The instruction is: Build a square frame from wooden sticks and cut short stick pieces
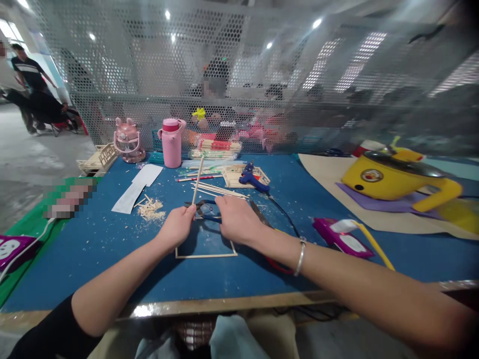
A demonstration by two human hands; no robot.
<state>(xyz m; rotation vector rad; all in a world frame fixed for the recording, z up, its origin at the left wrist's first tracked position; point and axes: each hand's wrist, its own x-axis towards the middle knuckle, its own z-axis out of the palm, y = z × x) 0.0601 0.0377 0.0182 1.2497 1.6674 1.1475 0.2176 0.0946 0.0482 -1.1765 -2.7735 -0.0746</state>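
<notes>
My left hand [175,225] is closed in a pinch on a thin wooden stick [198,178] that stands nearly upright over the blue table [112,249]. My right hand [236,218] lies beside it, fingers curled down onto the top side of a square frame of thin sticks [206,256] lying flat on the table. What the right fingers grip is hidden. Dark scissors [205,209] lie just behind both hands. A silver bracelet [300,256] is on my right wrist.
Loose sticks [217,190], a blue glue gun [253,179] with its cord, a pencil [198,177] and a sawdust pile [151,210] lie behind. A pink bottle [171,142], pink cup [127,140], yellow pot [396,179] and perforated screen [239,75] stand farther back. People sit beyond it.
</notes>
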